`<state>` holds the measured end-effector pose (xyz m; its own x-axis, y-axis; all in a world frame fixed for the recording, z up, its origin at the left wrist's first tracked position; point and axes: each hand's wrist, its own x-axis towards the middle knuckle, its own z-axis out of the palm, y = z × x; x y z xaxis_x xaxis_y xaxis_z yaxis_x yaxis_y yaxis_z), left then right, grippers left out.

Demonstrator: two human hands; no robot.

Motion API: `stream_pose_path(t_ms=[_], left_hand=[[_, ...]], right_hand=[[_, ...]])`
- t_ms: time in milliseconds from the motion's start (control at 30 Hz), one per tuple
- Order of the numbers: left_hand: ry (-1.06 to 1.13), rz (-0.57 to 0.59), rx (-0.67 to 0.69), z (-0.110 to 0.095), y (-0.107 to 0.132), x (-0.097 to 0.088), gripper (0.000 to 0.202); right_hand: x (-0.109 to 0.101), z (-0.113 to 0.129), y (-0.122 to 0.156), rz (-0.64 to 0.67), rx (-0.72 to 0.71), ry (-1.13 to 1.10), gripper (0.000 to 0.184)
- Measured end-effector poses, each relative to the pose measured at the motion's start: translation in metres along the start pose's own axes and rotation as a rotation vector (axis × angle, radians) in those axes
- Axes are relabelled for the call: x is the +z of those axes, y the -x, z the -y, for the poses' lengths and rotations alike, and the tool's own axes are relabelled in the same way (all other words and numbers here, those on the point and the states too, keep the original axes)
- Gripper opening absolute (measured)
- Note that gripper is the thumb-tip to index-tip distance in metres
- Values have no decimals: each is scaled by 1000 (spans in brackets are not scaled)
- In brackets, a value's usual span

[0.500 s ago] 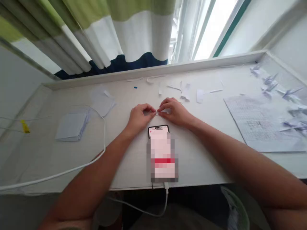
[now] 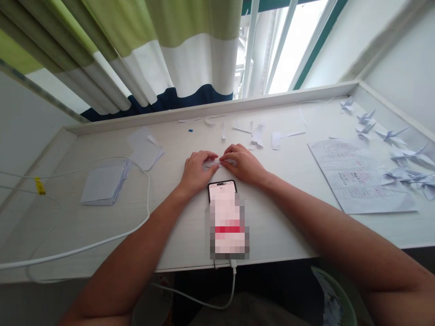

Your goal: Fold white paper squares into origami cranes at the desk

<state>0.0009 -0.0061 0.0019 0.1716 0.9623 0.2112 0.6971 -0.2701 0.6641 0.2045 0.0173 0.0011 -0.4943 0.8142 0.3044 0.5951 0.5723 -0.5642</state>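
Note:
A small piece of folded white paper [image 2: 214, 162] lies between my two hands on the desk, mostly covered by fingers. My left hand [image 2: 195, 174] rests at its left end, thumb and forefinger apart with the paper showing in the gap. On the other end, the fingertips of my right hand [image 2: 246, 166] are pinched together on the paper. Just below both hands lies a phone [image 2: 223, 187] with a lit screen, mostly blurred out, and a white cable [image 2: 234, 274] plugged into its lower end.
Square paper sheets [image 2: 102, 181] are stacked at left, near a loose white cable [image 2: 148, 190]. Paper scraps [image 2: 258, 136] and a small blue piece [image 2: 190, 130] lie farther back. At right, several folded paper cranes [image 2: 390, 135] stand around a printed sheet [image 2: 360, 176]. A bin [image 2: 335, 294] stands below the desk edge.
My left thumb and forefinger have parted from a pinch. My right hand stays pinched at the paper. The view has shifted slightly, and the phone screen shows a different top part.

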Motion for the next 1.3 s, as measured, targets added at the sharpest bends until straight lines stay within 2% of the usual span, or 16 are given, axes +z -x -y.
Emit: stream_pose_path(t_ms=[167,267,400,533,600,700,867,933,1067,1300], left_hand=[[-63,24,102,7,1,1,17],[7,45,133,8,-3,-1,11],[298,90,57,1,-7,-11,12],[680,61,-1,-27,0,-31,33],[824,4,-11,-47,12,-43,40],[975,-75,-42,-78,42,-55,45],[1079,-191,-57,-116,101,-53,30],[1068,-238,-86,-126,122,-51,28],[1014,-252,-114,-135,155,-52,27],[839,-206,-53,-150,191,-66,24]], right_hand=[[-2,1,3,45,-61,33,18],[-4,4,3,41,-4,13,12],[-15,18,3,4,106,-236,9],[-36,45,13,-112,199,-565,18],[-47,66,22,-176,233,-759,25],[-56,103,40,-346,252,-926,26],[-50,156,81,-410,285,-1075,30],[-43,171,98,-416,302,-1121,31],[-34,192,130,-418,342,-1201,31],[-35,214,166,-403,325,-1172,29]])
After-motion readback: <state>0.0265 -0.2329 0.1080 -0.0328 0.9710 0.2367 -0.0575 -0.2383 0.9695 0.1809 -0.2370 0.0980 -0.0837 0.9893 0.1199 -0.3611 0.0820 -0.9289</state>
